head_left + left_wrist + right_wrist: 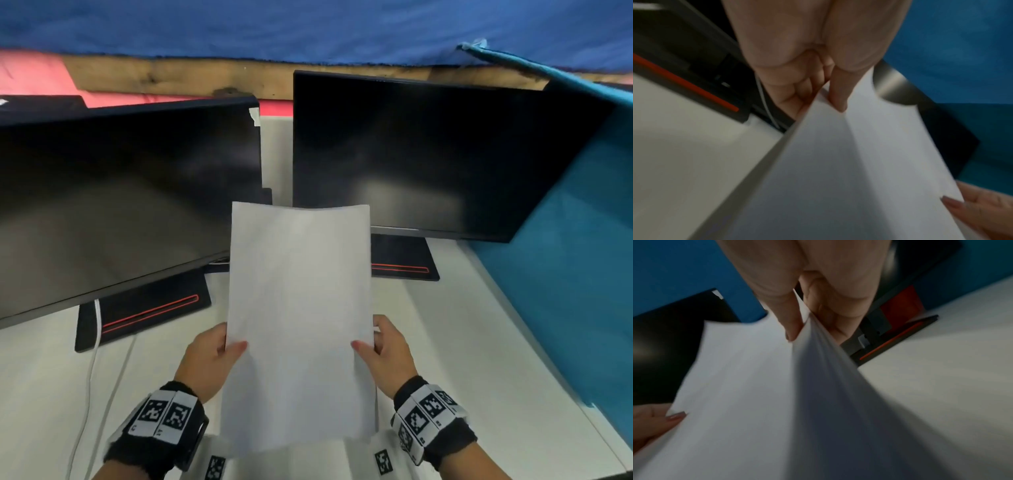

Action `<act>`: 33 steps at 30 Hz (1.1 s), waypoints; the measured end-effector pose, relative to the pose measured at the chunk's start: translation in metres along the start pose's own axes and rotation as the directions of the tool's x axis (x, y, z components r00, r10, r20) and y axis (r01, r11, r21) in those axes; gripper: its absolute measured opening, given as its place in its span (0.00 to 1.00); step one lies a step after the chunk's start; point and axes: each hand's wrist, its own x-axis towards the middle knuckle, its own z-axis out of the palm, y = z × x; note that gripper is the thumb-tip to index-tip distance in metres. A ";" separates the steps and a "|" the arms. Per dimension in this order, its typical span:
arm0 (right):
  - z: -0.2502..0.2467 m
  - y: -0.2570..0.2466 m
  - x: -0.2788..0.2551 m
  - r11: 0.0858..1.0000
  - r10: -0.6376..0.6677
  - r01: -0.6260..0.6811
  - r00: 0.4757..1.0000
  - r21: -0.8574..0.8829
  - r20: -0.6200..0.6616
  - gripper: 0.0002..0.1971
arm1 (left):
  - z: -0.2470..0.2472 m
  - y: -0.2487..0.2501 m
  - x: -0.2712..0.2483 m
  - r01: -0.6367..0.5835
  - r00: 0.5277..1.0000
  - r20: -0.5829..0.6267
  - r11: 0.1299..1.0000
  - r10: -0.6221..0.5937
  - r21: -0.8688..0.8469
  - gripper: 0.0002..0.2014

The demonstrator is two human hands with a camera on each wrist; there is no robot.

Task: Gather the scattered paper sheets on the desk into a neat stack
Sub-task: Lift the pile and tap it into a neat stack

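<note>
A stack of white paper sheets point(299, 318) is held upright above the white desk point(41, 377), in front of me. My left hand point(219, 353) pinches its left edge, thumb on the front face and fingers behind. On the opposite edge my right hand point(380, 346) pinches the same way. The left wrist view shows the left thumb on the paper sheets point(849, 170) with the fingers behind. In the right wrist view the paper sheets point(748, 386) show several layered edges squeezed between the right thumb and fingers. The stack's lower edge hangs near my body.
Two dark monitors stand behind the paper, a left monitor point(120, 205) and a right monitor point(428, 154), each on a black base with a red stripe point(150, 311). A white cable point(92, 359) trails across the desk at left. A teal partition point(575, 274) borders the right side.
</note>
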 end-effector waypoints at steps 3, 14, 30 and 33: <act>0.005 0.021 -0.004 0.979 0.192 -0.187 0.980 -0.083 0.059 0.12 | 0.013 -0.014 -0.001 0.117 0.985 0.112 0.987 -0.129 0.106 0.09; 0.027 0.041 -0.004 0.809 0.330 -0.304 0.943 -0.503 -0.038 0.15 | 0.043 -0.047 0.008 0.341 0.922 0.015 0.829 -0.388 0.444 0.16; 0.024 0.039 -0.014 0.776 0.341 -0.257 0.939 -0.577 0.040 0.09 | 0.035 -0.039 -0.001 0.297 0.922 0.112 0.861 -0.372 0.414 0.13; 0.021 0.036 -0.014 0.777 0.340 -0.246 0.939 -0.580 0.057 0.05 | 0.031 -0.043 0.000 0.303 0.919 0.125 0.875 -0.373 0.378 0.13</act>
